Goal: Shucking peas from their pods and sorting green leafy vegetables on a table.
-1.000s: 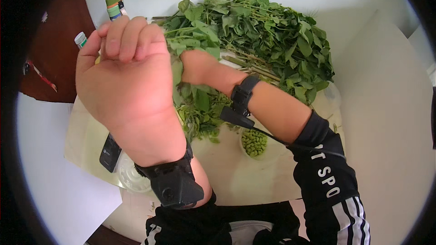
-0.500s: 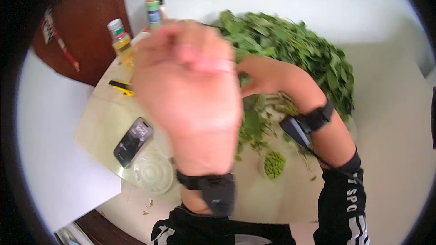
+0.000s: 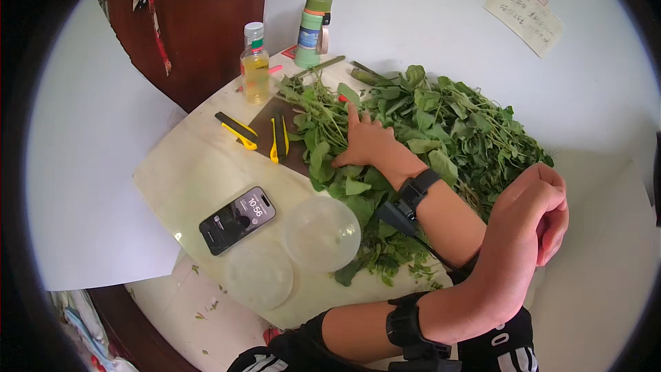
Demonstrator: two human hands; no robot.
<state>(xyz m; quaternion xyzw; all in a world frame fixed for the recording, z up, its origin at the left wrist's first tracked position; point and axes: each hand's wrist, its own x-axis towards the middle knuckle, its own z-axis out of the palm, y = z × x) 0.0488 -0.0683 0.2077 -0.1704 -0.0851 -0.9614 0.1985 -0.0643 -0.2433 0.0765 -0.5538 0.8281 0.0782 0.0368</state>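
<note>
My right hand [image 3: 370,143] lies open, fingers spread, on a bunch of leafy green stems [image 3: 320,120] near the middle of the table. Behind it and to its right spreads a large heap of leafy green plants [image 3: 475,127]. My left arm crosses over the right forearm. Beyond the heap's near right side, my left hand [image 3: 533,210] is raised with its wrist bent and fingers curled in. Whatever those fingers hold, if anything, is hidden. Loose leaves and sprigs [image 3: 389,251] lie below my right forearm. Both wrists wear black straps with small devices.
Two box cutters [image 3: 279,136] lie around a brown board [image 3: 265,120]. A bottle of yellow liquid [image 3: 255,72] and a green flask [image 3: 313,31] stand at the back left. A phone [image 3: 237,220] lies beside two round translucent plastic pieces [image 3: 322,234]. A wall rises behind the heap.
The view has shifted. My left hand has swung from the left across to the right, over the right forearm. My right hand now lies spread on the stems. A bowl of green beads-like pieces is no longer visible.
</note>
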